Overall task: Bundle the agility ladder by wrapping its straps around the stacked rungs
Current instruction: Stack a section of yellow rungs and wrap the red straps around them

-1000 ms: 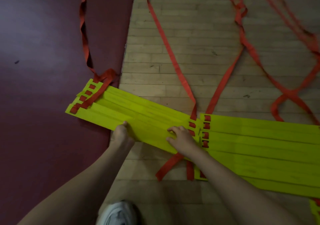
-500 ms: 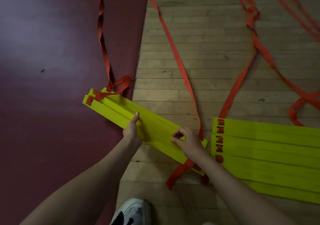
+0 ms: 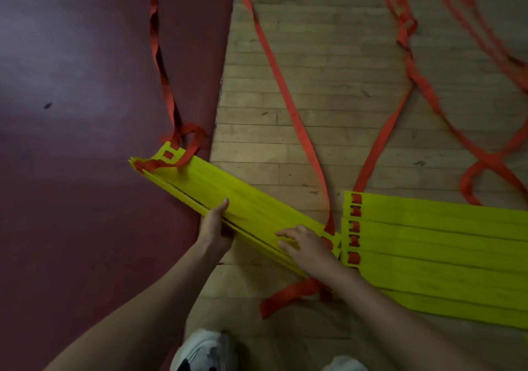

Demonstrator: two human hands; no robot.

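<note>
1. A stack of yellow rungs [image 3: 237, 196] lies slantwise across the edge where the dark red mat [image 3: 85, 113] meets the wooden floor [image 3: 328, 70]. Its far end is over the mat and its near end over the boards.
2. The left hand [image 3: 213, 227] grips the stack's near long edge about midway, thumb on top and fingers tucked underneath.
3. The right hand [image 3: 307, 245] rests on top of the stack near its right end, fingers fairly straight and spread, pressing down rather than closing round anything.
4. Just to the right, a second set of rungs [image 3: 443, 242] lies spread side by side, flat on the floor, running out past the right edge of view. Red webbing is threaded through the slots at its left ends.
5. Red straps [image 3: 285, 85] trail loosely from both sets over the floor and the mat. One strap loop [image 3: 191, 136] curls at the stack's far end, and a short strap end [image 3: 285, 296] sticks out from under its near end.
6. Two white shoes [image 3: 205, 350] show at the bottom edge.
</note>
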